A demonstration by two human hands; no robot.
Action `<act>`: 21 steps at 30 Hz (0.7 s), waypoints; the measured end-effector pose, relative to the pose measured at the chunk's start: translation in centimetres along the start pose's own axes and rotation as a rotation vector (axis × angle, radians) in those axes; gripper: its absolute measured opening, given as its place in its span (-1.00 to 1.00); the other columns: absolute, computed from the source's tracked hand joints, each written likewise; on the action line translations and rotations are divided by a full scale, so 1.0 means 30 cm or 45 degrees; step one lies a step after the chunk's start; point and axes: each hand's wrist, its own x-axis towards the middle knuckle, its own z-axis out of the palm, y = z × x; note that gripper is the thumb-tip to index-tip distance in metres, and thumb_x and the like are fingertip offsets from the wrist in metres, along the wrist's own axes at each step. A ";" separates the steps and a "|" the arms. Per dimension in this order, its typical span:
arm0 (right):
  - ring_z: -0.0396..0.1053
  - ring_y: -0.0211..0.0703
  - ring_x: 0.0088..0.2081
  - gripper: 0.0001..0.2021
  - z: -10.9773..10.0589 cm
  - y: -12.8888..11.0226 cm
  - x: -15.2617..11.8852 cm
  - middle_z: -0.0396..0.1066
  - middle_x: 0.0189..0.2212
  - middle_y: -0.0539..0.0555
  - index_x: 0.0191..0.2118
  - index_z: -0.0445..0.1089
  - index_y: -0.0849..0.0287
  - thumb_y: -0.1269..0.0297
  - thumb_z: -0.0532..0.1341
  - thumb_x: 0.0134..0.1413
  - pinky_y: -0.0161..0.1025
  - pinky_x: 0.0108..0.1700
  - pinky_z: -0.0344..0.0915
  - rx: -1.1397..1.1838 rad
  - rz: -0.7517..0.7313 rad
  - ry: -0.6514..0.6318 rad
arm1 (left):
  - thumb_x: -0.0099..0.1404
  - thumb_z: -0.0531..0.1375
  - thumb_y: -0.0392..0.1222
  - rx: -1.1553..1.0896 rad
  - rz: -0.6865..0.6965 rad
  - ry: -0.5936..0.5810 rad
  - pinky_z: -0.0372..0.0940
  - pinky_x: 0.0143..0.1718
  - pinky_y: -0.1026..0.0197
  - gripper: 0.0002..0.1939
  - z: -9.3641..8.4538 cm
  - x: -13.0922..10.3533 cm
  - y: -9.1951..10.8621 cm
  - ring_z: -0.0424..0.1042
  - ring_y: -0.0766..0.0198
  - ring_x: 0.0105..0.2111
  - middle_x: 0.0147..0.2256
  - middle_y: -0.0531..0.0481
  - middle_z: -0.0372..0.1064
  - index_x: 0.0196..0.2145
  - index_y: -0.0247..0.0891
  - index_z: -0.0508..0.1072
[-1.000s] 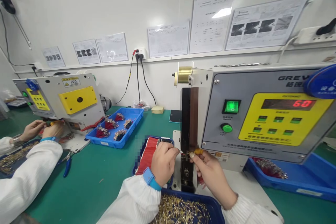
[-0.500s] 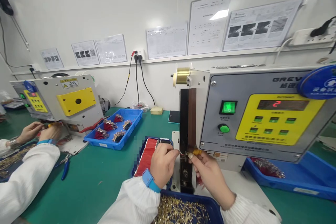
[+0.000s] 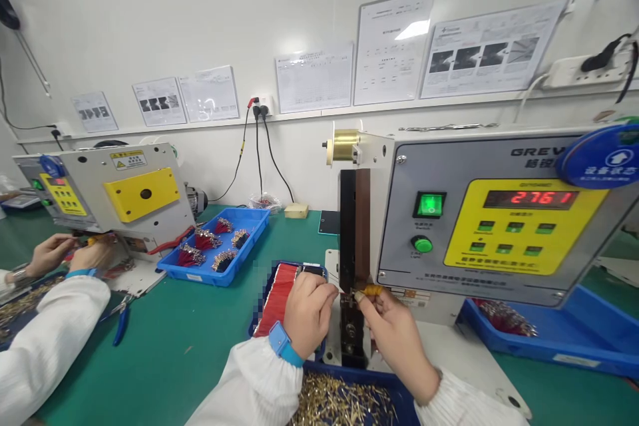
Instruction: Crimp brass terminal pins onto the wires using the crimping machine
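Both my hands meet at the black press head (image 3: pixel 351 329) of the grey machine (image 3: pixel 499 213). My left hand (image 3: pixel 309 309), with a blue wristband, is pinched just left of the press; a thin red wire seems to show at its fingertips. From the right, my right hand (image 3: pixel 394 333) pinches at the press opening, beside a yellow-orange piece (image 3: pixel 370 290). What its fingertips hold is too small to make out. Red wires (image 3: pixel 277 299) lie in a blue tray behind my left hand. Below the hands stands a dark blue tray of gold terminals (image 3: pixel 344 403).
A co-worker's hands (image 3: pixel 90 256) work at another machine (image 3: pixel 144 190) on the left. Blue-handled pliers (image 3: pixel 121 325) lie on the green table. Blue trays with wire bundles stand at centre-left (image 3: pixel 244 249) and right (image 3: pixel 564 346).
The machine's red display has gone from 2 to 2761. The view has shifted slightly. My hands stay at the press in nearly the same pose.
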 end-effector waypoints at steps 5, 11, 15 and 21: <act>0.21 -0.18 -0.69 -0.67 -0.002 0.004 0.003 0.25 -0.74 -0.09 -0.48 0.27 0.07 -0.09 0.18 0.06 -0.27 -0.63 0.13 -0.033 0.005 -0.014 | 0.37 0.05 -0.36 -0.008 0.006 -0.028 0.22 -0.27 0.17 -0.83 0.001 -0.002 -0.002 0.27 0.21 -0.28 -0.34 -0.06 0.32 -0.28 -0.25 0.42; 0.23 -0.17 -0.68 -0.64 0.000 0.006 0.003 0.25 -0.74 -0.09 -0.47 0.28 0.07 -0.14 0.18 0.04 -0.27 -0.61 0.13 -0.008 0.019 -0.026 | 0.37 0.05 -0.35 -0.005 0.008 -0.019 0.23 -0.28 0.18 -0.83 0.002 -0.001 -0.004 0.27 0.21 -0.29 -0.35 -0.06 0.32 -0.28 -0.25 0.43; 0.24 -0.17 -0.67 -0.64 0.000 0.008 0.002 0.26 -0.74 -0.08 -0.48 0.28 0.07 -0.13 0.19 0.04 -0.27 -0.62 0.14 -0.008 0.002 -0.020 | 0.37 0.05 -0.35 -0.017 0.009 -0.012 0.24 -0.27 0.18 -0.83 0.003 -0.002 -0.004 0.28 0.21 -0.28 -0.34 -0.06 0.32 -0.28 -0.24 0.43; 0.30 -0.12 -0.64 -0.58 0.001 0.003 0.005 0.31 -0.72 -0.05 -0.42 0.37 0.09 -0.22 0.19 -0.01 -0.26 -0.62 0.18 -0.001 -0.017 0.011 | 0.36 0.05 -0.37 -0.036 0.003 -0.026 0.24 -0.27 0.19 -0.83 0.005 -0.004 -0.004 0.28 0.21 -0.29 -0.35 -0.06 0.33 -0.28 -0.23 0.43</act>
